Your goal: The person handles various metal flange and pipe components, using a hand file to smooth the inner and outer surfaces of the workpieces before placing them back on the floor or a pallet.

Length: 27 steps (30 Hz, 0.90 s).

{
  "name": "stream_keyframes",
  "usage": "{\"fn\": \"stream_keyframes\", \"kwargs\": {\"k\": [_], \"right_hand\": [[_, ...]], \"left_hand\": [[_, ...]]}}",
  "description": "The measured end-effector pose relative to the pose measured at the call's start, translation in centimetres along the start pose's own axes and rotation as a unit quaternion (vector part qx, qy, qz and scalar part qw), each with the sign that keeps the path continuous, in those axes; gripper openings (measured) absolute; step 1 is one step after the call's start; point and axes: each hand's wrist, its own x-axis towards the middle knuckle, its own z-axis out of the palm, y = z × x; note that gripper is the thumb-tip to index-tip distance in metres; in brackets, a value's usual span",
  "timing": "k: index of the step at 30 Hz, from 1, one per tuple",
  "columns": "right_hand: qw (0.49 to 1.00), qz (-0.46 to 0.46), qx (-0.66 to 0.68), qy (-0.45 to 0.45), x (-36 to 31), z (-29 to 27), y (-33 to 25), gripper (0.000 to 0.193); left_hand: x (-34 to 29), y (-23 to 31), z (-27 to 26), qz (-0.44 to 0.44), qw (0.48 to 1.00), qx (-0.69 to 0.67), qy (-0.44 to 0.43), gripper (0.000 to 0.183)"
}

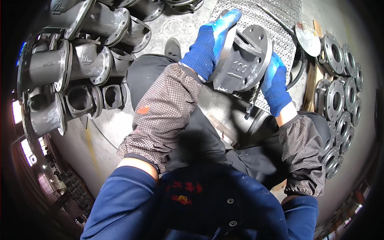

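A grey cast-metal valve body (236,66) with round end flanges is between my hands, a raised arrow on its side facing up. My left hand (212,46), in a blue coated glove, grips the left flange, its thumb side pointing away from me. Around the right flange my right hand (276,82), gloved the same way, is closed; its fingertips are partly hidden behind the metal. Beneath is a textured metal plate (280,14). Whether the valve body rests on it or is held above it, I cannot tell.
Stacked flanged valve bodies (44,70) crowd the left side. Several ring flanges (334,100) stand in rows at the right. Near them lie a pale round disc (308,39) and a dark hose (298,76). My legs straddle the work spot.
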Motion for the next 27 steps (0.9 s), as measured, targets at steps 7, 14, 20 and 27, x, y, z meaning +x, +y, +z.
{"fn": "stream_keyframes", "kwargs": {"k": [7, 14, 20, 27], "right_hand": [[0.996, -0.059, 0.045, 0.040, 2.1, 0.9, 1.7, 0.030], [0.978, 0.037, 0.194, 0.073, 0.5, 1.8, 3.5, 0.036], [0.998, -0.011, 0.062, 0.028, 1.3, 1.4, 3.5, 0.034], [0.967, -0.128, -0.208, -0.078, 4.3, 2.6, -3.5, 0.048]], "left_hand": [[0.9, -0.1, -1.2, -0.056, 0.998, -0.003, 0.014, 0.056], [1.8, 1.4, -1.1, -0.201, 0.978, -0.024, 0.042, 0.045], [0.4, 0.5, -2.2, -0.093, 0.995, 0.046, -0.009, 0.038], [0.1, -0.4, -3.0, -0.147, 0.988, -0.038, 0.024, 0.046]]}}
